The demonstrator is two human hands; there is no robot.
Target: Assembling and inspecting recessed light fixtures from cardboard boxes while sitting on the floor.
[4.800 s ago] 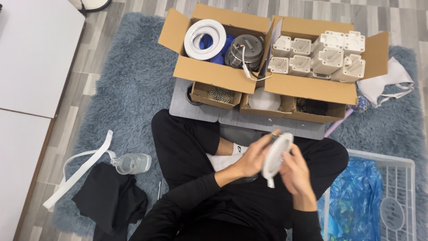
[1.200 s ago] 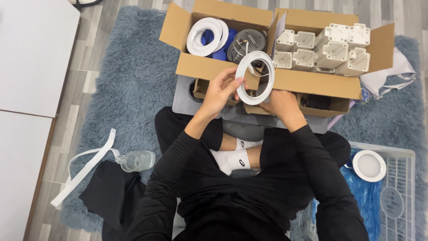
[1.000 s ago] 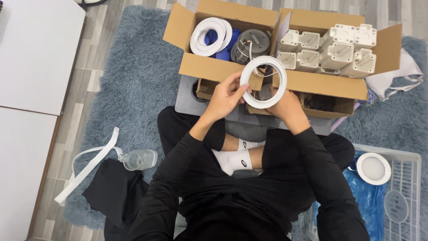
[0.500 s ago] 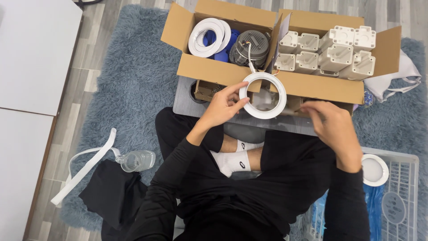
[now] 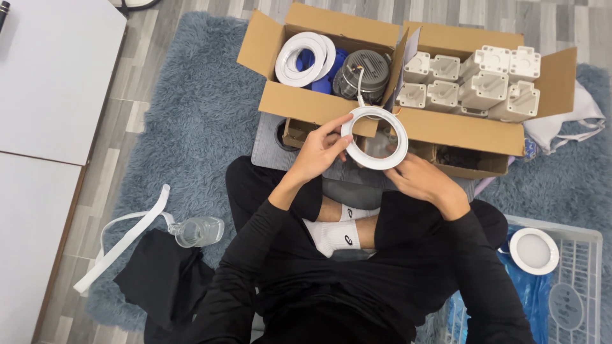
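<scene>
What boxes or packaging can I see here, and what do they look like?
Left cardboard box: brown, flaps open, on the rug ahead of the person, holding white rings and a grey round part.
Right cardboard box: brown, open, beside it, filled with white blocky parts.
White crate: lower right, slotted plastic.
No screens or signs.

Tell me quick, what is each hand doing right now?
Left hand: closed on the white ring, fingers pinching its left rim.
Right hand: under the ring's lower right edge, touching it; whether it grips cannot be told.
</scene>
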